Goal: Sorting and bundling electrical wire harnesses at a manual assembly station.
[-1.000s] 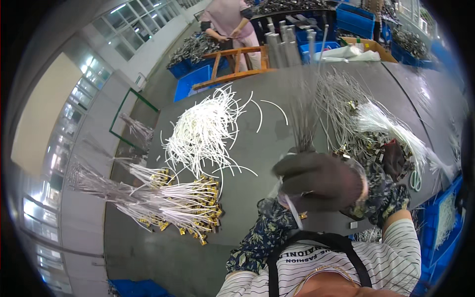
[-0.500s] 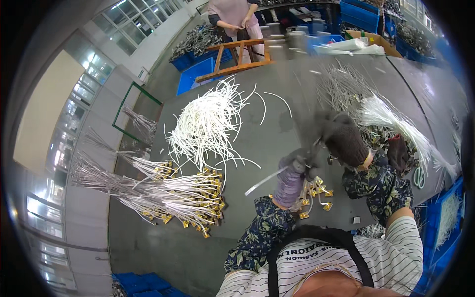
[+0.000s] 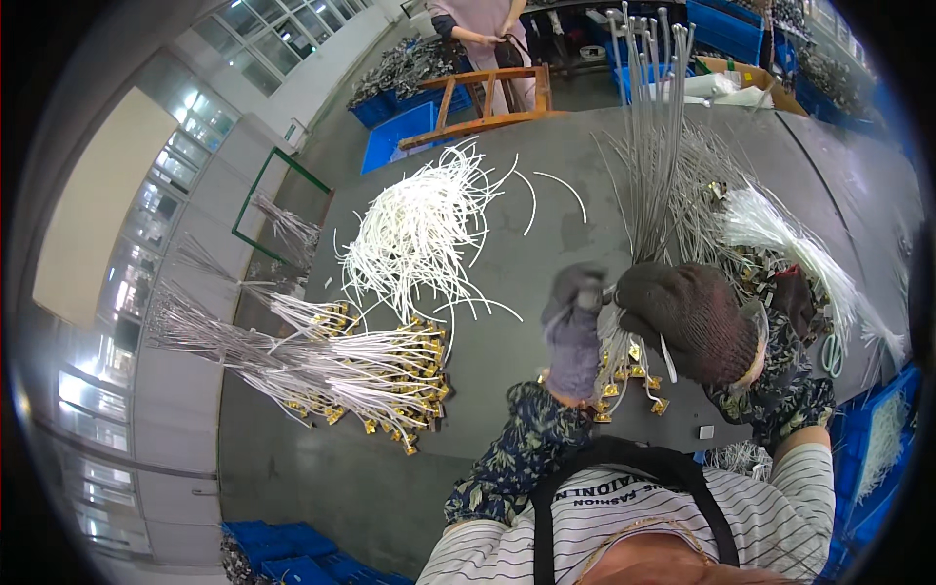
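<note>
My right hand (image 3: 687, 317), in a dark knitted glove, is closed around a bundle of thin metal wires (image 3: 648, 146) standing up from its fist. Below the fist, white sleeved ends with gold-coloured terminals (image 3: 634, 375) fan out over the table. One white tube (image 3: 668, 359) sticks down beneath my right fingers. My left hand (image 3: 573, 327), in a greyish-purple glove, is right beside the bundle with its fingers curled together; it is slightly blurred, and what it pinches is hidden. To the left lies a pile of loose white tubes (image 3: 414, 244).
Sleeved wires with gold terminals (image 3: 380, 375) lie at the table's left edge. On the right are bare wires (image 3: 707, 175), a white strand bundle (image 3: 795, 253) and green scissors (image 3: 831, 356). A wooden frame (image 3: 487, 122) and another person (image 3: 487, 39) are beyond the table.
The white tube that pointed left from my left hand now hangs under my right hand. The wire bundle, blurred before, stands sharp. My left hand has moved slightly up.
</note>
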